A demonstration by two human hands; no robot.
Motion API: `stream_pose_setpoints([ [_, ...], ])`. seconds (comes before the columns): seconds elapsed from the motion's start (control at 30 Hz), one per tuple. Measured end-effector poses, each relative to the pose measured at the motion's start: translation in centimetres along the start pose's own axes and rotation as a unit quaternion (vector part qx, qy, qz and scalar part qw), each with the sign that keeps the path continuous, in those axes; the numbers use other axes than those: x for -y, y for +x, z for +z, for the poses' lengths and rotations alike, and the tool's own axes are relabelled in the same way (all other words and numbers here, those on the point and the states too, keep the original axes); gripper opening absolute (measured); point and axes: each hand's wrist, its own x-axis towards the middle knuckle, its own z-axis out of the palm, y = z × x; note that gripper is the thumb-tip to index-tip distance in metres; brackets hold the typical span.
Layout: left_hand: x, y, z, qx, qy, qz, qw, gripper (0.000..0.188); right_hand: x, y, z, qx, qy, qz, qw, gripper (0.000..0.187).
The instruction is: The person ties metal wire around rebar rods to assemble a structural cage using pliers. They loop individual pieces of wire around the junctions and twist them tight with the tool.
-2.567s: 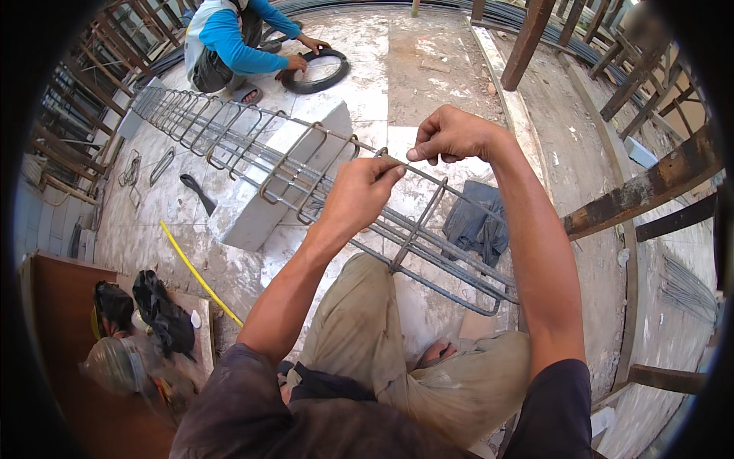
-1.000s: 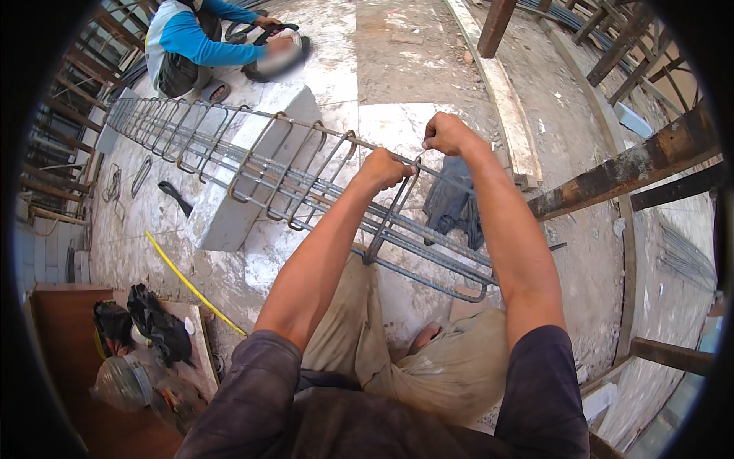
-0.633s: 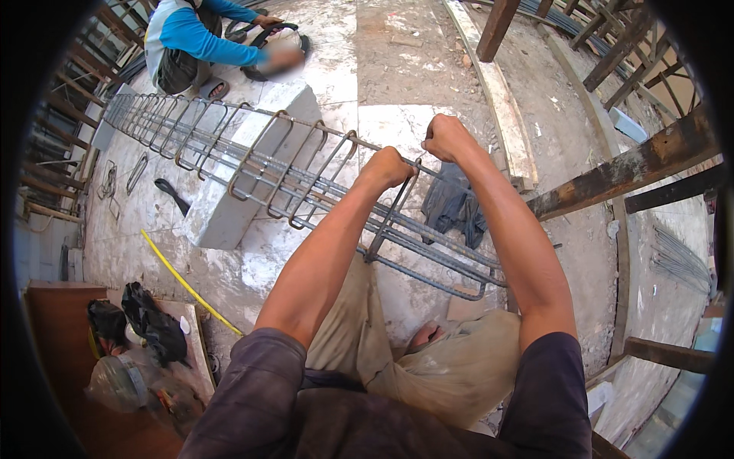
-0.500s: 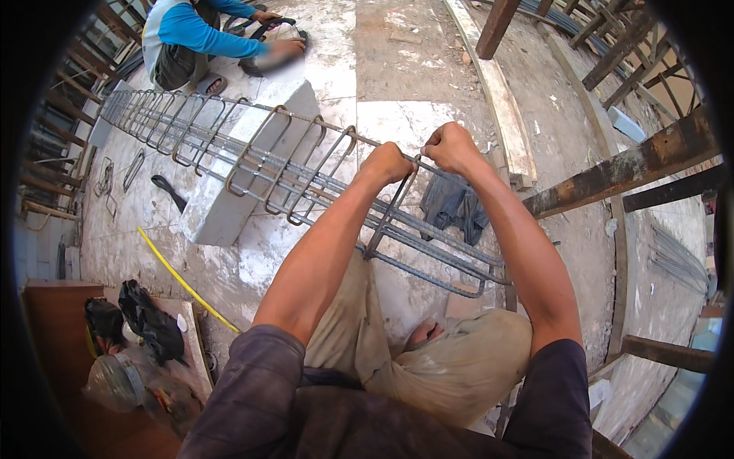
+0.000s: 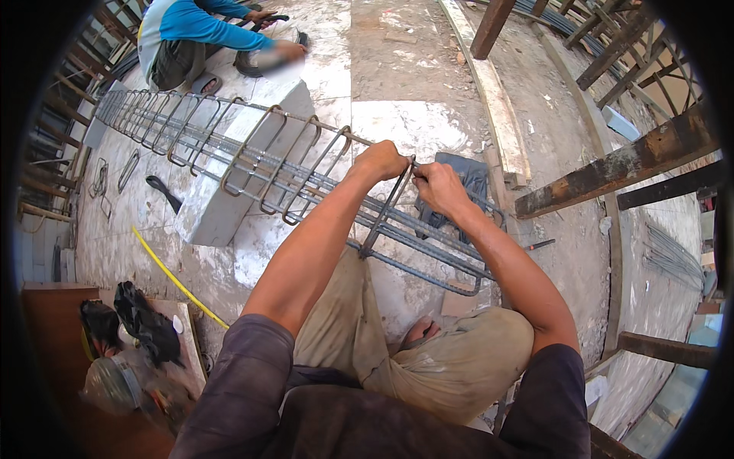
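Observation:
A long rebar cage (image 5: 256, 158) of straight ribbed bars and rectangular stirrups stretches from far left to just in front of my bent legs. My left hand (image 5: 381, 161) is closed around its upper bar, beside the top corner of a stirrup (image 5: 388, 205). On the other side of that corner is my right hand (image 5: 441, 187), fingers pinched together close to the steel. Whatever is between those fingers is too small or hidden to make out. Part of the cage's near end passes behind my right forearm.
A pale block (image 5: 245, 164) props the cage. Dark plastic (image 5: 468, 177) lies behind my right hand. Timber beams (image 5: 619, 164) jut in at right. A yellow hose (image 5: 176, 279) and black bags (image 5: 149, 325) are at left. A person in blue sleeves (image 5: 202, 30) crouches at far left.
My right hand has come down and left, from above the bar to beside the stirrup corner. The left hand stays on the bar. The crouching person's hands have shifted slightly.

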Motion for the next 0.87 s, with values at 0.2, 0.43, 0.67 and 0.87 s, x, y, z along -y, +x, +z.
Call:
stream_pose_setpoints([
  [0.2,-2.5,-1.0,-1.4,-0.035,0.118,-0.028,0.992,0.045,0.0,-0.6,-0.6,0.006,-0.053,0.010,0.999,0.019],
  [0.43,-1.9,0.5,-1.5,0.025,0.071,-0.038,0.996,0.043,-0.7,0.3,0.9,-0.138,-0.158,-0.038,0.977,0.037],
  [0.67,-0.7,1.4,-1.0,0.023,0.070,-0.030,0.997,0.046,-2.0,3.1,1.1,0.060,-0.119,0.035,0.990,0.037],
  [0.87,-1.0,0.8,-1.0,-0.039,0.106,0.001,0.994,0.049,-1.7,5.6,-1.8,0.176,-0.217,0.029,0.960,0.051],
])
